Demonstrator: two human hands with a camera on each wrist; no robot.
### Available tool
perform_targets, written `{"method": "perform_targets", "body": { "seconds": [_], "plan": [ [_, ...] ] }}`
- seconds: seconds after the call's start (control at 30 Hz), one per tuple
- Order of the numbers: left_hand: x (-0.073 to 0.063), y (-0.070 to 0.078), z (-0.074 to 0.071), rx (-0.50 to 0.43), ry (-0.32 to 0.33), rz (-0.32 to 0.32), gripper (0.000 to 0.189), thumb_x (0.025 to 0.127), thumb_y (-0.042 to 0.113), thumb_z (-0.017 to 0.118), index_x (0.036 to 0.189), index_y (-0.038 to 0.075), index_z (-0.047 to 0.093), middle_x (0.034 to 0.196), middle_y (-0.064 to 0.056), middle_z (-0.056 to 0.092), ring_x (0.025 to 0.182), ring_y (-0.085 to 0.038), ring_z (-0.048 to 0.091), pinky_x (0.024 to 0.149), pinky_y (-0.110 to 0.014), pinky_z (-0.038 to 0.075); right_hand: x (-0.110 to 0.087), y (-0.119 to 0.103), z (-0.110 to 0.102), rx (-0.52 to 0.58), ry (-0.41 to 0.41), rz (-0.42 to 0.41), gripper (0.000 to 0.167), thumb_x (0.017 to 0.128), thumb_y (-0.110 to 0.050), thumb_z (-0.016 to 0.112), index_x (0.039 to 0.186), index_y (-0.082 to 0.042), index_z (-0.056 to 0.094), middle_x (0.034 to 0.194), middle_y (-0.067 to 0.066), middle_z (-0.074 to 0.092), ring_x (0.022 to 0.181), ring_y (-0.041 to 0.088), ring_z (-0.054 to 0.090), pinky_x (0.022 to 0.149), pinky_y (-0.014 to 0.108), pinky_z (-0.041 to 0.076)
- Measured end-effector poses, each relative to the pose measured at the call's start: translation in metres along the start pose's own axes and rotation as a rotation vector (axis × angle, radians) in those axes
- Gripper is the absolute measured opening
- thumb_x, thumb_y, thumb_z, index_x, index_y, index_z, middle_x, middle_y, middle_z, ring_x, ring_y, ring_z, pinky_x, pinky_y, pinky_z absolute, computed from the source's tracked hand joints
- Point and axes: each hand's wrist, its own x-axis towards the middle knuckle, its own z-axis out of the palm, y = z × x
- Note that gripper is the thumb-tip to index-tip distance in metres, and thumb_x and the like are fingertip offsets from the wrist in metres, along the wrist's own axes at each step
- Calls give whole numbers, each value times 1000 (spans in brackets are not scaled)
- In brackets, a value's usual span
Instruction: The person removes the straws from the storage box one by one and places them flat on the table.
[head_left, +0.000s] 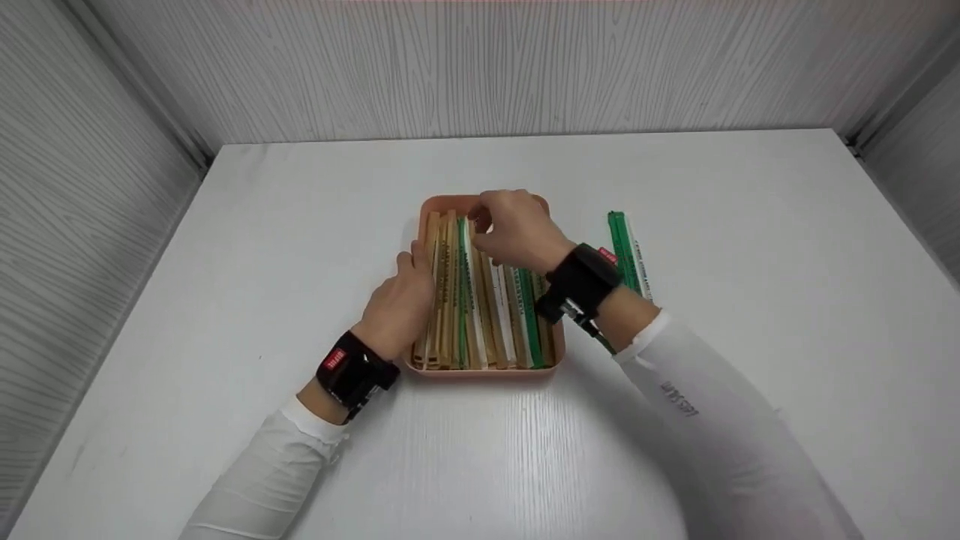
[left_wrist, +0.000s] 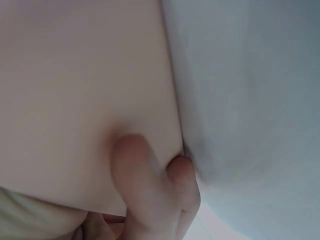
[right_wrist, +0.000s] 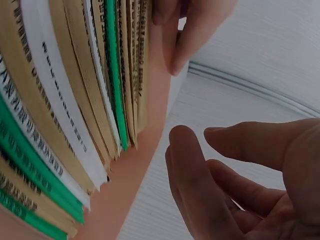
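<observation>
A pink rectangular box [head_left: 480, 374] holds several long, narrow printed sachets [right_wrist: 65, 100] in brown, white and green, standing side by side with jagged ends. My left hand [head_left: 401, 304] holds the box by its left side; in the left wrist view its fingers [left_wrist: 145, 175] rest against the outer wall. My right hand [head_left: 519, 231] is over the far part of the box. Its thumb and forefinger are bent towards each other with a gap between them, and nothing shows in that gap in the right wrist view. Its fingers hide some sachet tops in the head view.
Beyond the right wrist, a green sachet [head_left: 621, 244] and a white one [head_left: 639, 262] lie on the white table [head_left: 750, 247], partly covered by the wristband. Pale wood-grain panels [head_left: 480, 67] enclose the table at the back and sides.
</observation>
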Motion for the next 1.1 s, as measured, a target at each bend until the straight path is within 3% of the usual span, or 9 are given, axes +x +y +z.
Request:
{"method": "perform_targets", "body": {
  "seconds": [0.1, 0.17, 0.23, 0.3, 0.4, 0.5, 0.7, 0.87, 1.1],
  "plan": [
    [-3, -1, 1, 198, 47, 147, 55, 110, -2, 33, 157, -20, 11, 109, -27, 48, 64, -26, 51, 54, -40, 46, 9, -1, 17, -43, -54, 5, 35, 93, 2, 61, 127, 0, 72, 108, 16, 74, 81, 22, 66, 69, 31, 51],
    [-3, -1, 1, 210, 60, 156, 55, 110, -2, 34, 157, -20, 11, 108, -27, 48, 63, -25, 50, 53, -39, 44, 13, 1, 26, -73, -97, 21, 35, 91, 4, 61, 125, 2, 72, 108, 18, 74, 81, 24, 64, 70, 33, 51],
    [-2, 0, 1, 211, 64, 149, 54, 110, -2, 34, 157, -20, 12, 108, -27, 49, 63, -26, 51, 53, -41, 46, 16, 4, 34, -103, -130, 55, 20, 89, 4, 62, 106, 4, 73, 87, 14, 70, 70, 22, 58, 65, 32, 47],
    [-2, 0, 2, 205, 67, 142, 55, 109, -3, 35, 157, -19, 13, 111, -29, 49, 66, -28, 54, 55, -43, 50, 19, 6, 39, -118, -153, 78, 6, 88, 3, 63, 85, -2, 65, 70, 6, 57, 61, 18, 47, 60, 30, 40],
    [-1, 0, 2, 204, 86, 143, 56, 107, -8, 38, 156, -19, 16, 118, -34, 50, 71, -31, 58, 61, -47, 54, 22, 6, 44, -144, -159, 89, 34, 89, -1, 66, 69, -14, 41, 60, -3, 31, 54, 13, 32, 56, 29, 30],
    [-1, 0, 2, 184, 101, 145, 57, 104, -10, 42, 156, -20, 19, 122, -36, 50, 75, -32, 59, 64, -48, 55, 23, 4, 48, -153, -166, 90, 43, 89, -3, 68, 64, -15, 35, 57, -4, 29, 51, 12, 32, 54, 29, 30],
    [0, -1, 0, 162, 118, 149, 61, 98, -16, 48, 154, -20, 24, 125, -37, 49, 80, -32, 60, 69, -46, 57, 24, -1, 55, -165, -156, 92, 43, 85, -2, 70, 61, -14, 36, 55, -4, 33, 50, 12, 36, 50, 28, 33],
    [2, -1, -1, 154, 122, 166, 63, 95, -16, 52, 153, -22, 26, 123, -37, 48, 78, -30, 58, 68, -45, 56, 26, -1, 58, -194, -130, 92, 39, 85, -5, 72, 64, -13, 41, 60, -2, 40, 57, 16, 42, 58, 30, 38],
    [5, -8, -6, 49, 54, 159, 59, 101, -7, 49, 154, -16, 25, 124, -32, 44, 84, -33, 59, 75, -46, 56, 26, 4, 57, -203, -114, 53, 38, 92, -12, 68, 65, -14, 41, 62, -1, 45, 61, 15, 47, 62, 29, 40]
  ]
}}
